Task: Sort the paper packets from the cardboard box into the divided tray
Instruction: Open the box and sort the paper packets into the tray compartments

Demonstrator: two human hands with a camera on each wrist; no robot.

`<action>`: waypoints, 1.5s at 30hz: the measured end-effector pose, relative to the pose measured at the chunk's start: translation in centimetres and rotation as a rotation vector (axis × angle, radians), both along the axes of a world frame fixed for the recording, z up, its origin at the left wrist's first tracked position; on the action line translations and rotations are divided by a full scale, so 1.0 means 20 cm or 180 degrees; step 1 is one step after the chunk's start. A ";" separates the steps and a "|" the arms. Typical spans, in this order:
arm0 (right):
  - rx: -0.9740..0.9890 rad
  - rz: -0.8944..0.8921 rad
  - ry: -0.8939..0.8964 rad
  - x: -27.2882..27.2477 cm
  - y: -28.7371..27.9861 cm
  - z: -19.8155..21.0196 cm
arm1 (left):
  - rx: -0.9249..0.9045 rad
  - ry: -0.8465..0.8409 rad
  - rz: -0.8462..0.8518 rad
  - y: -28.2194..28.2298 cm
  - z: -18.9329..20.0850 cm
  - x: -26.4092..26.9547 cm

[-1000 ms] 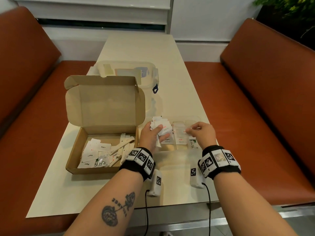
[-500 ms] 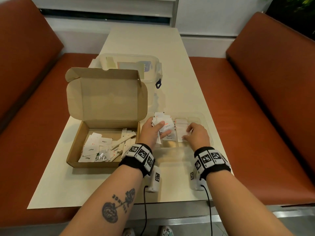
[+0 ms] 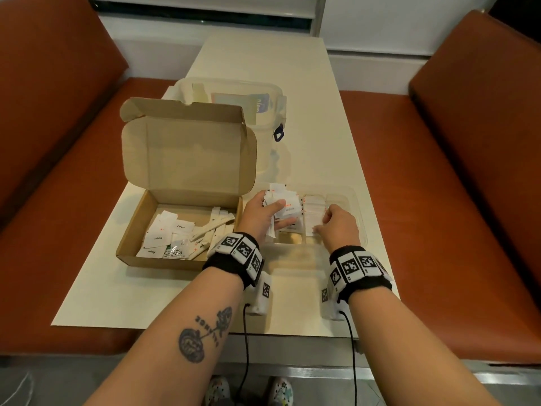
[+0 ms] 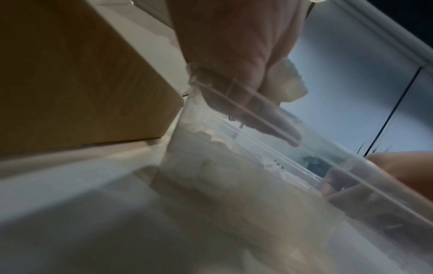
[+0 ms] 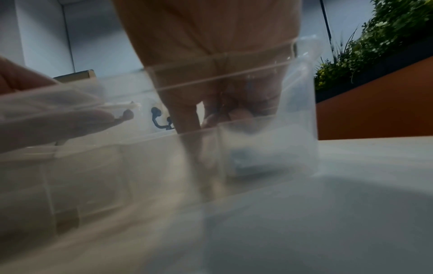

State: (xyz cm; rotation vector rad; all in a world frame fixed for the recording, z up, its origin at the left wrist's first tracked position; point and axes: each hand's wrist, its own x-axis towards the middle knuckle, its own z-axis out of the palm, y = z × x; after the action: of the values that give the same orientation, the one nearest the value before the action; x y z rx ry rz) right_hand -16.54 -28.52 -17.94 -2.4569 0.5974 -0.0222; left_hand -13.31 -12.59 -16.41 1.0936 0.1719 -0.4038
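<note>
Cream counter [image 3: 307, 112] between rust-brown benches. Open brown cardboard box [image 3: 187, 159], at 9 o'clock of the clear plastic divided tray [image 3: 361, 227], contains loose white paper packets [image 3: 172, 235]. Left hand [image 3: 260, 213] grasps a packet bundle [image 3: 282, 202] above the tray; right hand [image 3: 341, 227], fingers curled, reaches into a tray compartment, its grasp indeterminate.

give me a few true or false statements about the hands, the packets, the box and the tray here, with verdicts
1. The left hand holds a bunch of paper packets. True.
2. The cardboard box is empty. False: packets still lie in it, one printed Stevia.
3. The right hand reaches into the clear divided tray. True.
4. The box lid is closed. False: it stands open.
5. The tray sits left of the box. False: it sits to the box's right.
</note>
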 end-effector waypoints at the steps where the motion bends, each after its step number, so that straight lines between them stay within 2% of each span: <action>1: 0.0013 0.0002 -0.0019 0.00 0.00 0.00 | 0.0019 0.0004 0.0005 0.00 0.00 0.00; 7: 0.0100 -0.0058 -0.0044 0.00 0.00 0.00 | 0.0084 0.0044 -0.0009 0.00 0.00 0.00; 9: 0.0221 -0.0099 -0.0337 0.00 0.01 0.02 | 0.0135 0.0028 -0.0054 0.00 -0.01 0.00; 11: 0.0614 -0.0143 -0.0829 -0.01 0.03 0.06 | 0.0191 0.0003 -0.0100 0.00 -0.01 0.00; 13: 0.1197 -0.0087 -0.1075 -0.01 0.07 0.11 | 0.0216 -0.0031 -0.0126 0.01 -0.03 0.00; 15: 0.1695 -0.0026 -0.0986 -0.01 0.11 0.15 | 0.0258 -0.0106 -0.0127 0.01 -0.04 0.00; 17: 0.1926 -0.0036 -0.0837 0.00 0.13 0.16 | 0.0377 -0.0192 -0.0122 0.01 -0.04 0.01; 24: 0.2057 -0.0154 -0.0745 -0.02 0.08 0.14 | 0.0268 -0.0055 -0.0032 -0.01 -0.04 0.01; 26: 0.1899 -0.0260 -0.0899 -0.03 0.02 0.14 | 0.0146 0.0008 0.0019 -0.01 -0.04 0.01; 28: 0.1477 -0.0380 -0.0977 -0.04 -0.04 0.13 | 0.0110 0.0018 0.0052 -0.01 -0.03 0.01; 30: 0.1108 -0.0356 -0.0829 -0.04 -0.08 0.13 | 0.0097 0.0012 0.0047 -0.01 -0.03 0.01; 34: 0.0568 0.0056 -0.0264 -0.03 -0.07 0.09 | 0.0139 -0.0006 0.0060 -0.01 -0.02 0.01; 39: 0.0022 0.0089 -0.0192 -0.01 -0.02 0.04 | 0.0196 -0.0012 0.0044 -0.01 -0.01 0.00; 45: -0.0198 0.0036 -0.0130 -0.01 -0.01 0.01 | 0.0248 -0.0004 0.0035 -0.01 -0.01 0.00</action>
State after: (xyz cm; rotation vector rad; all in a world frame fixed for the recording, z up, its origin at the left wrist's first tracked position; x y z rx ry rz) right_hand -16.77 -28.68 -17.67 -2.5134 0.5729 -0.0876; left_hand -13.37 -12.87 -16.53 1.1689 0.1940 -0.3891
